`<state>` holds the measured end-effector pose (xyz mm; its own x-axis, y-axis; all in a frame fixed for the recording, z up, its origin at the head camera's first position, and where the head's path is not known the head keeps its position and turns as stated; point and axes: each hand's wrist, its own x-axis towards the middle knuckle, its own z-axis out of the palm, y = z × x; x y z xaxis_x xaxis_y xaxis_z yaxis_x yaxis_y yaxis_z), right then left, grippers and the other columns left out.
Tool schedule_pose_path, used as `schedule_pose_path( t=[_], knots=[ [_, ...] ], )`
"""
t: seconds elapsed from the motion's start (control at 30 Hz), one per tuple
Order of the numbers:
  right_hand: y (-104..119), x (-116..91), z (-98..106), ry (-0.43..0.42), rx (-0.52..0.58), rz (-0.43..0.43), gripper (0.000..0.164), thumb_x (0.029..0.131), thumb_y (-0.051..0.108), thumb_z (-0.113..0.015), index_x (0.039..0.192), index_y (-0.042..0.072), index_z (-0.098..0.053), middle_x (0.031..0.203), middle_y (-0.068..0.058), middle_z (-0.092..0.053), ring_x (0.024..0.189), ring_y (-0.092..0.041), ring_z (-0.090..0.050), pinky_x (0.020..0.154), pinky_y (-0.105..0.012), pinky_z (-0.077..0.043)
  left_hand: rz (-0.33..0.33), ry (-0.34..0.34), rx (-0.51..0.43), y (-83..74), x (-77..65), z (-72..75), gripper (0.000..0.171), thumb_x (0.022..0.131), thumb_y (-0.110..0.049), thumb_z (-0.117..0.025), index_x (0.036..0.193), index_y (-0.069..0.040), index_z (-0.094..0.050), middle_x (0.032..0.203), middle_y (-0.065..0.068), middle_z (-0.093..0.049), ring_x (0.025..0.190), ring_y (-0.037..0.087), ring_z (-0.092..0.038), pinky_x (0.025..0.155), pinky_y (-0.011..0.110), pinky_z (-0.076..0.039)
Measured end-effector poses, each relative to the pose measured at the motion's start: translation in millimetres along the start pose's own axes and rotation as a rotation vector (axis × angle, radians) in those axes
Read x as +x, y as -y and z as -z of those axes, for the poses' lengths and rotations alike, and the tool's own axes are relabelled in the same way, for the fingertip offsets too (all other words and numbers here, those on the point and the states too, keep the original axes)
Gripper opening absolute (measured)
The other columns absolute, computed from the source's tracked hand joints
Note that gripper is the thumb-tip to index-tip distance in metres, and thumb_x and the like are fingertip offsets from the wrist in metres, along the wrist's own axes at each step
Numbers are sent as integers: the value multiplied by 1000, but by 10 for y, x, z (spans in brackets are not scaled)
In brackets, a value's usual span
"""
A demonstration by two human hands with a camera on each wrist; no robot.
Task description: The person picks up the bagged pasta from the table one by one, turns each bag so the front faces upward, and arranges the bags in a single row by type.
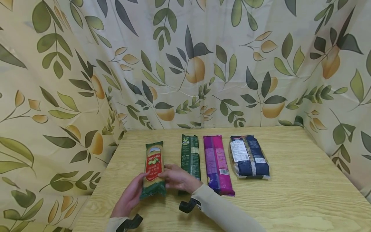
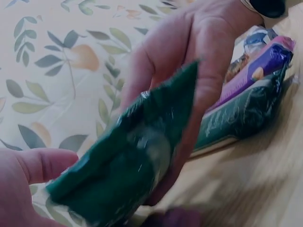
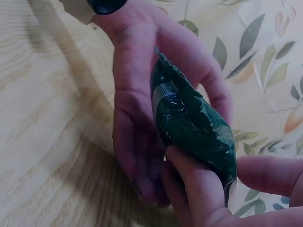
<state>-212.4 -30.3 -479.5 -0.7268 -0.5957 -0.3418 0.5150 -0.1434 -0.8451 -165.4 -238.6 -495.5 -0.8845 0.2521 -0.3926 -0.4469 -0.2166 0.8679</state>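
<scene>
Head | left hand (image 1: pixel 131 194), right hand (image 1: pixel 180 178) | part-curled | both grip green-ended packet (image 1: pixel 154 167)

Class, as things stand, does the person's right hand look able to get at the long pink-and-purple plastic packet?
Probably yes: nothing lies on the nearby pink-and-purple packet, though the right hand must first release the gold, green-ended plastic packet.

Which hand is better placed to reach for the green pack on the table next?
Probably the right hand: it is nearer the green pack, while the left hand lies beyond the held pack. Both hold that pack, so the right must first let go.
</scene>
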Motion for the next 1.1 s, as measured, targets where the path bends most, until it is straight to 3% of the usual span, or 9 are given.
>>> schedule_pose_path(
  t=[0.13, 0.27, 0.4, 0.5, 0.8, 1.1],
  knots=[
    [13, -2, 17, -7, -11, 1, 76, 100, 0, -59, 163, -2, -15, 145, -26, -56, 129, -36, -62, 101, -51, -57, 5, 35, -13, 20, -30, 57, 65, 111, -37, -37, 158, 0, -14, 127, -1, -58, 110, 6, -63, 97, 24, -52],
    [15, -11, 21, -15, -17, 4, 77, 99, -3, -58, 163, -1, -16, 156, -28, -45, 133, -40, -59, 103, -54, -55, -7, 66, -22, 50, -38, 106, 60, 111, -32, -38, 156, 2, -17, 126, -1, -62, 109, 7, -65, 96, 25, -55],
    [3, -15, 11, -27, -18, 11, 79, 96, -7, -59, 163, -1, -18, 164, -28, -34, 134, -41, -58, 103, -55, -55, -27, 28, 35, 81, -14, 126, 62, 109, -25, -47, 156, 5, -20, 121, -4, -67, 104, 6, -67, 86, 23, -59],
    [-15, -9, 1, -36, -15, 11, 78, 96, -8, -59, 163, 0, -19, 164, -28, -34, 133, -41, -58, 103, -55, -55, -42, -1, 89, 85, 1, 127, 69, 108, -23, -52, 159, 7, -15, 122, -3, -65, 102, 5, -65, 82, 21, -58],
    [-30, 10, -4, -38, 12, 20, 79, 97, -7, -58, 164, 1, -16, 166, -26, -31, 134, -38, -59, 103, -52, -56, -66, -87, 180, 8, 49, 126, 73, 104, -19, -57, 159, 8, -17, 124, 3, -67, 103, 6, -65, 85, 21, -56],
    [-28, 73, 3, -38, 26, 31, 75, 99, -6, -57, 163, 1, -18, 164, -24, -36, 135, -39, -58, 106, -53, -54, -90, -87, 251, -54, 130, 153, 71, 103, -18, -56, 158, 9, -20, 113, -4, -70, 97, 4, -65, 82, 21, -55]
  ],
)
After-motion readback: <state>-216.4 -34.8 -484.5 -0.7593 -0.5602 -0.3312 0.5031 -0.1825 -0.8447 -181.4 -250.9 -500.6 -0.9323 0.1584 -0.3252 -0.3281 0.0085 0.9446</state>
